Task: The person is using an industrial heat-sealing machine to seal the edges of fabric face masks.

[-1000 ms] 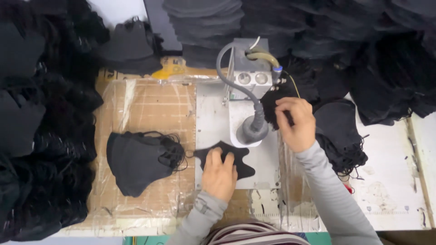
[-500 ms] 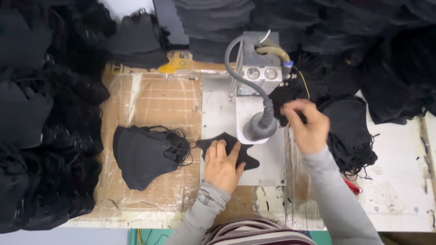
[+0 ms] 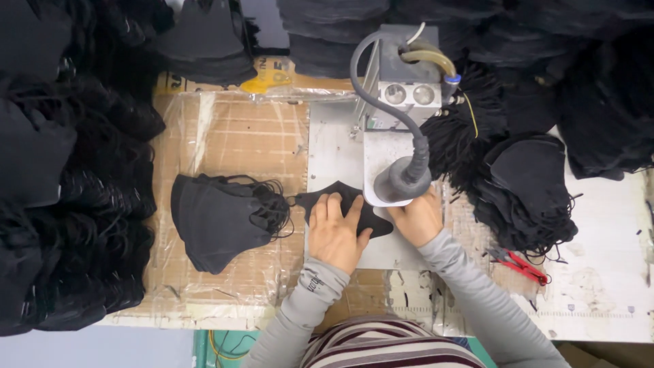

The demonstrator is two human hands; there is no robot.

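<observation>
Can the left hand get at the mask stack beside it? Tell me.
Probably yes. The left hand rests on a flat mask piece, and the mask stack lies just to its left with nothing between them.

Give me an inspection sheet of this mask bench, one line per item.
Surface: metal plate beside plastic-covered cardboard.
Job's things: black mask piece flat on the plate, under the grey machine head.
Clutter: stack of black masks left of it; a second stack on the right; red snips.
Hands: left hand flat on the mask piece; right hand at its right end, below the head.
Cables: grey hose, yellow wire.
Surroundings: black mask heaps around the bench.
</observation>
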